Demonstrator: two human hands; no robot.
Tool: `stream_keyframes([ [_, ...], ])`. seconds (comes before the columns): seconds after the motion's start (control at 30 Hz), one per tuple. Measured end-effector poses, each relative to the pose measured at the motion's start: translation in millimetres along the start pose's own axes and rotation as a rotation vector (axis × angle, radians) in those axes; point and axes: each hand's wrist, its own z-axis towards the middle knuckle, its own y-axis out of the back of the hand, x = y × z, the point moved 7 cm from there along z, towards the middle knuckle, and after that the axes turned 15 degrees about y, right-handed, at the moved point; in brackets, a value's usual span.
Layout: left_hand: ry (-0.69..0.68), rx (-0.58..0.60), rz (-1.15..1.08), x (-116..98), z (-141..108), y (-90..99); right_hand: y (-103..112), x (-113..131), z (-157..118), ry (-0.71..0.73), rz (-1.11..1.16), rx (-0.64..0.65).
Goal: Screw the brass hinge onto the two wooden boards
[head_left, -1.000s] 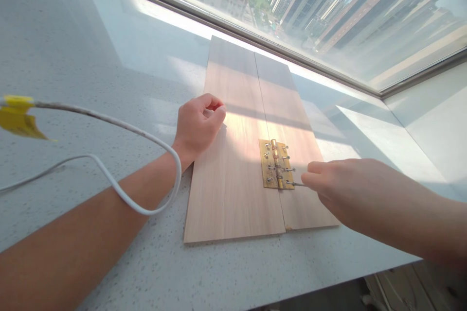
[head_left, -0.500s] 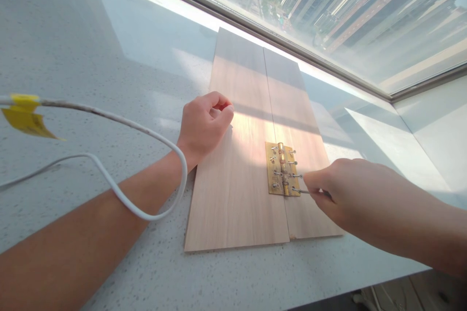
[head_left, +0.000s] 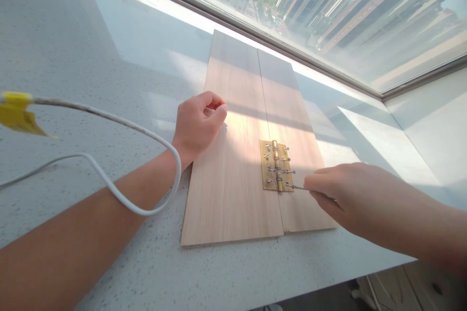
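Two pale wooden boards lie edge to edge, a wider left board (head_left: 226, 199) and a narrower right board (head_left: 302, 211). A brass hinge (head_left: 276, 155) spans their seam near the close end, with several screws (head_left: 290, 172) standing up in its holes. My right hand (head_left: 350, 194) is closed around a thin metal screwdriver (head_left: 299, 187); its handle is hidden in the palm. The tip meets the screw at the hinge's lower right corner. Curled into a loose fist, my left hand (head_left: 199, 119) rests at the left board's outer edge, with nothing visible in it.
A white cable (head_left: 124, 125) with a yellow tag (head_left: 16, 119) loops over my left forearm. The boards lie on a speckled pale countertop (head_left: 120, 262). Behind them runs a window frame (head_left: 328, 68); a wall (head_left: 430, 112) stands at right. The counter's front edge is at lower right.
The whole view has shifted slightly, so the boards and hinge appear a little further left. The screwdriver stays at the same screw, and my right hand has turned slightly. My left hand keeps its pose.
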Motion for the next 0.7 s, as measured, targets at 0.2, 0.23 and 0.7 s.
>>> stream_keyframes([
  [0.2,-0.008,0.001,-0.002,0,0,0.9,-1,38,-1,0.439,-0.462,-0.106],
  [0.23,-0.008,-0.001,-0.005,0,0,0.9,-1,36,2,0.383,-0.431,-0.074],
  [0.7,-0.010,-0.002,-0.009,-1,0,-1.1,-13,-25,7,-0.472,0.628,0.037],
])
